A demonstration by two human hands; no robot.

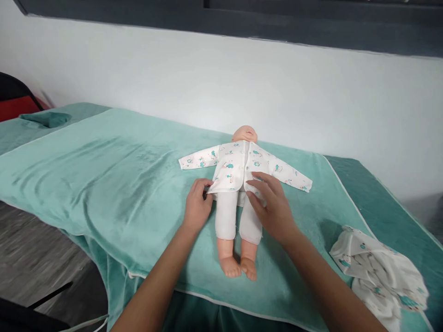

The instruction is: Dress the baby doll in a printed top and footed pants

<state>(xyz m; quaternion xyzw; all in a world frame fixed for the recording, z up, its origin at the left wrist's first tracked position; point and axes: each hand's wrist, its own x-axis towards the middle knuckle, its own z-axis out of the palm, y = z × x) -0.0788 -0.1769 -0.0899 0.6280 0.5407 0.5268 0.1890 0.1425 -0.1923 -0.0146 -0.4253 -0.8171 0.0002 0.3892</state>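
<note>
A baby doll (226,216) lies on its back, head away from me and feet toward me. It wears a white baby jacket (230,163) with small green and pink prints, its sleeves spread out to both sides. My left hand (200,203) pinches the jacket's lower left corner between thumb and fingers. Over the right front panel, my right hand (272,203) has its fingers apart, the tips close to the front opening; whether they touch the cloth I cannot tell. White cloth covers the doll's legs down to the shins, and the feet are bare.
A light green blanket (138,161) with some wrinkles covers the table. Crumpled white printed clothing (380,276) lies at the right. Darker green cloth (374,196) shows beyond the blanket's right edge. Behind stands a white wall (173,74); a red and black chair (17,99) is far left.
</note>
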